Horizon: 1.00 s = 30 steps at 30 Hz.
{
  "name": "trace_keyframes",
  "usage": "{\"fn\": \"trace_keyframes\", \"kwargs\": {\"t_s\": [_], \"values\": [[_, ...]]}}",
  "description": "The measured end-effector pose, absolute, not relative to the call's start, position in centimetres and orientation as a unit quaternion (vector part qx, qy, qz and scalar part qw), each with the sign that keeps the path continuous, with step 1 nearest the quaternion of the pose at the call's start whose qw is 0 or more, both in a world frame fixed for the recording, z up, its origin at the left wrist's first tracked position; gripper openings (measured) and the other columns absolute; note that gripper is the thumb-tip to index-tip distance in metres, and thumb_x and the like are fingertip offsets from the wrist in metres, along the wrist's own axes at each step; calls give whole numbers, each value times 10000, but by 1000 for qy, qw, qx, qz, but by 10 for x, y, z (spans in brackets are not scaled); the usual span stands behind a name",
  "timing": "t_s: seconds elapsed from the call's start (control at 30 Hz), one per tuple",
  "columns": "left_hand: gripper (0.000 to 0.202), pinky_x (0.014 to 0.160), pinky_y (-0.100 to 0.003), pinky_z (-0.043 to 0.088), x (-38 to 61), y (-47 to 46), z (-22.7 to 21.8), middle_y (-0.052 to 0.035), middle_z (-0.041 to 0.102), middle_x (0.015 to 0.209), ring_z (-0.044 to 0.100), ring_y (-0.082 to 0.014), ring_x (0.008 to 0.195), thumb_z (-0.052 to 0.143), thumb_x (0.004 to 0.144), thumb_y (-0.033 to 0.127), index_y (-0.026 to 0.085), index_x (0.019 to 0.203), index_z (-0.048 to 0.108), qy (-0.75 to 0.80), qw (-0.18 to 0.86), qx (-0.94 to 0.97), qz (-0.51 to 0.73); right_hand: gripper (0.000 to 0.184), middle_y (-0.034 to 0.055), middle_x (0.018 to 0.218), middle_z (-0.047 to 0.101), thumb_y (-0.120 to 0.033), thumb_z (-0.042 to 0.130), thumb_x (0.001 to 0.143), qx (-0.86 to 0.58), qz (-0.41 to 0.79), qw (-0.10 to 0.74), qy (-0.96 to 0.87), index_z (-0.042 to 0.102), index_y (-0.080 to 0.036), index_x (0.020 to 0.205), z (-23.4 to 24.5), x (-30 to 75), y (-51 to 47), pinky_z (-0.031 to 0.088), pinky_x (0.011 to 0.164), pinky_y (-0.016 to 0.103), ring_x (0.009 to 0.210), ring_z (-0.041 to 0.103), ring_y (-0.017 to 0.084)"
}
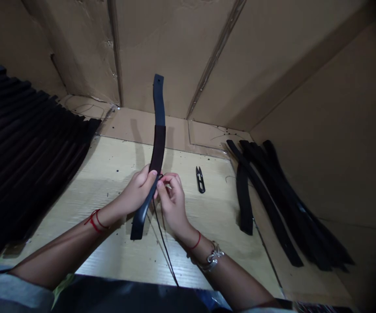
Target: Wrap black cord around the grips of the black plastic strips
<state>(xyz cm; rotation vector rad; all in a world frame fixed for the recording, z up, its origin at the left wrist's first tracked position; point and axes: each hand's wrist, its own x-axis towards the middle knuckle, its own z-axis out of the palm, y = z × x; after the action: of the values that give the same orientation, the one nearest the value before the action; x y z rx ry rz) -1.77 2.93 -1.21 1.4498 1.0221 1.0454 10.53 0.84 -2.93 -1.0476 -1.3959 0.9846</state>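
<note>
A long, curved black strap (158, 130) stands nearly upright over the pale wooden table (109, 174). Its middle part is wrapped in dark brown. My left hand (139, 188) is closed round the strap just below that wrapping. My right hand (171, 195) is beside it, fingers pinched at the strap's edge on a thin black thread (163, 239). The thread runs down from the pinch toward my lap. The strap's lower end (137, 228) hangs above the table near my left wrist.
Small black thread snips (200, 179) lie on the table right of my hands. Several loose black straps (273, 204) lie at the right. A big stack of black straps (21, 143) fills the left. Cardboard walls (207, 56) close in the back and right.
</note>
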Motion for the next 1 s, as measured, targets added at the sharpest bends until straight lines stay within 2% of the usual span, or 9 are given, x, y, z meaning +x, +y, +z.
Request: {"fn": "trace_keyframes", "kwargs": {"t_s": [0.1,0.2,0.33,0.47,0.63,0.73,0.83,0.93,1.0], "values": [[275,445,-182,406,-18,30,-11,29,513,558,494,-106,458,339,1020,391,157,954,469,431,511,603,435,162,35,1022,486,-380,492,945,-473,377,520,-603,499,-220,926,-27,109,12,542,596,302,631,589,108],[272,423,-179,368,-19,29,-7,36,503,536,453,-99,427,328,1022,376,153,993,482,437,507,603,433,212,71,1008,533,-402,444,948,-538,297,494,-614,525,-207,969,-17,124,23,527,780,361,872,596,192],[288,426,-181,350,-19,29,-4,33,494,534,436,-96,430,317,1024,379,152,1020,494,442,505,600,435,316,195,1166,512,-377,604,841,-671,170,380,-613,579,-134,1042,-6,161,49,336,1027,550,1186,434,369],[301,423,-191,340,-18,29,-4,28,485,530,424,-97,420,319,1021,393,147,1038,491,447,510,592,436,345,360,1233,436,-267,612,818,-788,112,257,-548,576,-17,1053,-10,189,63,240,960,721,1235,316,546],[307,418,-192,343,-19,29,-3,23,488,541,433,-101,427,323,1017,405,149,1051,488,450,515,584,437,204,310,1105,530,-137,547,819,-794,152,232,-542,561,-46,1000,-16,202,68,356,955,582,1142,486,453],[306,430,-188,357,-19,30,-4,23,492,545,446,-105,444,322,1018,408,153,1043,488,451,513,583,439,124,203,942,570,-136,539,818,-752,210,270,-564,519,-104,937,-16,200,71,420,894,494,995,570,356],[305,433,-184,362,-19,32,-5,28,495,543,447,-109,449,324,1018,413,157,1044,486,458,505,579,448,92,50,794,528,-266,470,898,-668,317,326,-589,446,-181,923,-14,186,67,492,680,362,705,574,210],[300,417,-182,352,-19,32,-6,34,495,535,437,-109,432,320,1016,409,158,1028,485,459,500,578,452,229,-24,715,462,-443,412,933,-573,426,367,-596,424,-215,936,-7,165,54,428,495,259,528,455,122],[300,420,-185,361,-19,31,-6,31,501,537,450,-111,435,325,1013,403,153,1009,491,458,501,579,452,317,-41,700,433,-512,540,867,-525,472,392,-591,451,-219,951,-1,152,42,374,459,230,519,398,101]]}}
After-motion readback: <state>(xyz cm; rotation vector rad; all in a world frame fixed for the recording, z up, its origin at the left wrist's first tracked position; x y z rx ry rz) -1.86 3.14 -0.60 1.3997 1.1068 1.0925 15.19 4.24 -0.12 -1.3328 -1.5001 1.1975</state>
